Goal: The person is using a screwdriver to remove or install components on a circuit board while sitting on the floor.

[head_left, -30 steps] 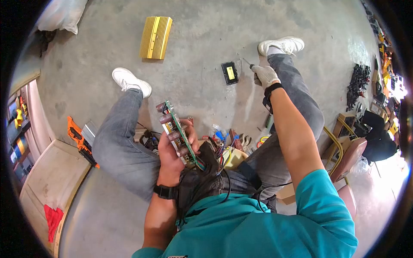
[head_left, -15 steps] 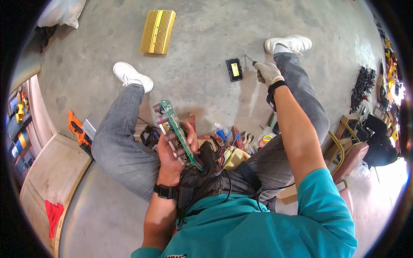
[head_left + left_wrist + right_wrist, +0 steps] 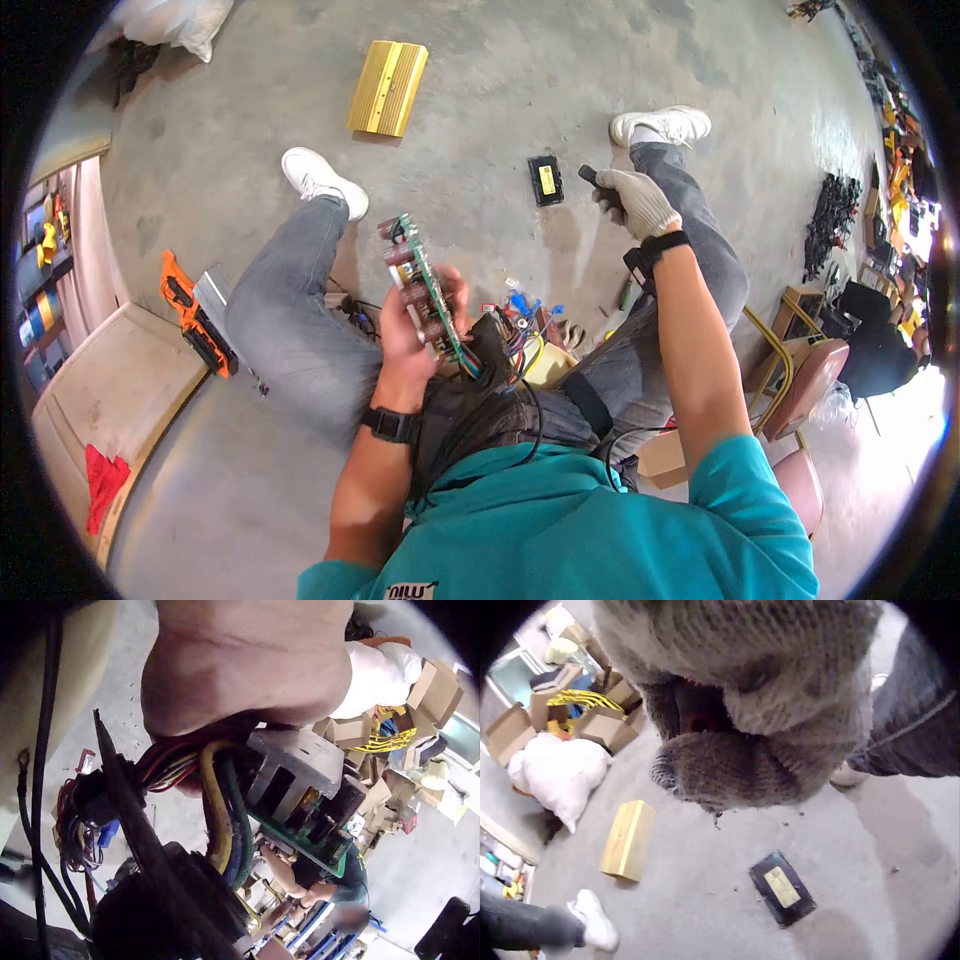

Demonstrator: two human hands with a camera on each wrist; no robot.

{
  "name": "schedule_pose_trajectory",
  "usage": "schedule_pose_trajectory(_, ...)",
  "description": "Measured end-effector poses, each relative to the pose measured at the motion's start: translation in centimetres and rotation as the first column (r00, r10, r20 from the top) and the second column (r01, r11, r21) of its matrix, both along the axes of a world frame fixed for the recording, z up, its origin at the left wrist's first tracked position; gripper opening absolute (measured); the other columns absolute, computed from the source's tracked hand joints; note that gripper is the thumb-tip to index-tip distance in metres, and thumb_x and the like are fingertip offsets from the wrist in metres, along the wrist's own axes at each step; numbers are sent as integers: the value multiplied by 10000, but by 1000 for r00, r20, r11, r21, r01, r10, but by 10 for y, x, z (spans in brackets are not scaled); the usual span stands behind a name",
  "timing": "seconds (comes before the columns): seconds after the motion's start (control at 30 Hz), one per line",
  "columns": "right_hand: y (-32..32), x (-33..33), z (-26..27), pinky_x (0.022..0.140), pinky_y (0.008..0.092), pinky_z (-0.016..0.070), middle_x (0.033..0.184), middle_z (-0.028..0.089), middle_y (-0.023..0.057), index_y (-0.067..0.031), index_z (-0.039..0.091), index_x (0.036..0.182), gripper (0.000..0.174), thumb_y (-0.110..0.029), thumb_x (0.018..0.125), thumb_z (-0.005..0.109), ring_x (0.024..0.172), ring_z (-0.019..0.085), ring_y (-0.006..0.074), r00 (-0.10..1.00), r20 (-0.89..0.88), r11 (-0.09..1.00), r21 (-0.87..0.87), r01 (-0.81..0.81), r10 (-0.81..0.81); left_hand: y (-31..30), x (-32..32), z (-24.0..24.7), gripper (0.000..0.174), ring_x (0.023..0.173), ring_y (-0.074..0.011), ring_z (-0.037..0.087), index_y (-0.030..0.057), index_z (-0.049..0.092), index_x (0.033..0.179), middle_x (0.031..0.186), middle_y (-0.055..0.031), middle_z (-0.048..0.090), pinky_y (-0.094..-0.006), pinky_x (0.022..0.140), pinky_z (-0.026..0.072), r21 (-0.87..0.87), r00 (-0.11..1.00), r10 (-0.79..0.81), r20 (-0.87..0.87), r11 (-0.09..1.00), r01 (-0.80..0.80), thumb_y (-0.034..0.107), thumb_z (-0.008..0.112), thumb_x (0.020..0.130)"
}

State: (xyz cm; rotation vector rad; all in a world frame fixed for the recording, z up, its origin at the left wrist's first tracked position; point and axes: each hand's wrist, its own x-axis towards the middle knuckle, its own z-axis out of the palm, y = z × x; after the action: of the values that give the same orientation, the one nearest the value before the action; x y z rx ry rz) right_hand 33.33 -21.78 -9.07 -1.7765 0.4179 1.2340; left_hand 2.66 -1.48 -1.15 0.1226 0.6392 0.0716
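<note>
My bare left hand [image 3: 403, 338] grips a green circuit board [image 3: 429, 291] with brown cylindrical parts, tilted upright above my lap. In the left wrist view the board [image 3: 300, 844] carries a metal bracket, and thick yellow and green cables [image 3: 217, 810] run beside it. My gloved right hand [image 3: 640, 203] holds a dark-handled tool [image 3: 588, 175] over the floor near my right shoe. Curled glove fingers [image 3: 727, 769] fill the top of the right wrist view. A black rectangular piece with a yellow label [image 3: 546, 181] lies flat on the floor, left of the right hand.
A gold finned case [image 3: 389, 89] lies on the floor ahead. Tools and wires are heaped between my legs. An orange tool [image 3: 190, 310] is at the left, a chair [image 3: 806, 387] at the right. Another person [image 3: 330, 889] appears in the left wrist view.
My right hand has drawn back slightly towards me, and the tool's thin shaft is no longer visible in the head view. My left hand still grips the board.
</note>
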Motion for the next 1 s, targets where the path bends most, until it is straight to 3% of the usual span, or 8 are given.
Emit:
schedule_pose_trajectory(0.17,16,-31,101,483,210,416,786,663,29,-43,654,917,226,-260,953,601,557,533,67,991,15,978,159,-134,133,-1,0,-2,584,643,-269,604,-82,571,1227,1031,-264,657,-366,561,496,83,1000,-2,21,997,1,410,401,961)
schedule_pose_trajectory(0.3,6,-60,157,506,205,415,779,633,8,-40,635,925,254,-279,961,560,566,529,56,940,135,923,193,-334,312,-2,0,-1,614,635,-274,610,-96,505,1306,1213,-326,595,-360,565,534,0,999,38,5,999,-38,405,383,972)
schedule_pose_trajectory(0.33,9,-71,180,525,215,401,760,614,-15,-37,663,882,263,-279,933,574,595,521,49,943,119,924,192,-330,312,-2,0,0,621,627,-255,605,-82,464,1354,1320,-336,539,-346,567,545,-45,999,41,9,998,-40,406,367,983)
schedule_pose_trajectory(0.47,-11,-102,206,548,220,424,825,649,15,-28,656,934,240,-253,928,574,616,548,61,954,126,911,288,-297,271,0,-1,3,606,605,-189,588,-34,453,1397,1392,-337,502,-320,574,540,22,996,-12,84,1000,10,405,356,991)
schedule_pose_trajectory(0.57,-18,-122,218,553,222,440,842,660,28,-19,651,953,243,-247,931,571,628,562,64,939,150,896,285,-339,308,1,-3,7,609,605,-170,594,-13,442,1427,1401,-322,504,-315,561,548,-34,996,9,88,999,-6,408,347,997)
schedule_pose_trajectory(0.7,-24,-140,220,548,217,460,840,657,29,-14,652,960,224,-220,929,569,628,568,70,944,152,890,317,-328,294,3,-6,11,630,619,-151,589,-2,429,1453,1377,-309,536,-293,580,548,59,986,-69,151,996,60,419,326,996)
schedule_pose_trajectory(0.93,-30,-168,231,548,213,458,824,650,22,-16,659,968,229,-223,922,572,633,575,66,940,170,914,238,-329,295,5,-11,22,571,599,-129,606,-2,510,1377,1281,-286,610,-271,554,534,121,983,-127,130,986,112,334,258,990)
schedule_pose_trajectory(1.0,-32,-177,228,536,217,420,733,616,15,-24,655,934,296,-302,937,554,595,550,83,906,283,896,228,-381,314,7,-12,22,575,602,-131,605,-9,525,1362,1273,-282,616,-277,558,534,138,976,-144,163,983,122,334,255,987)
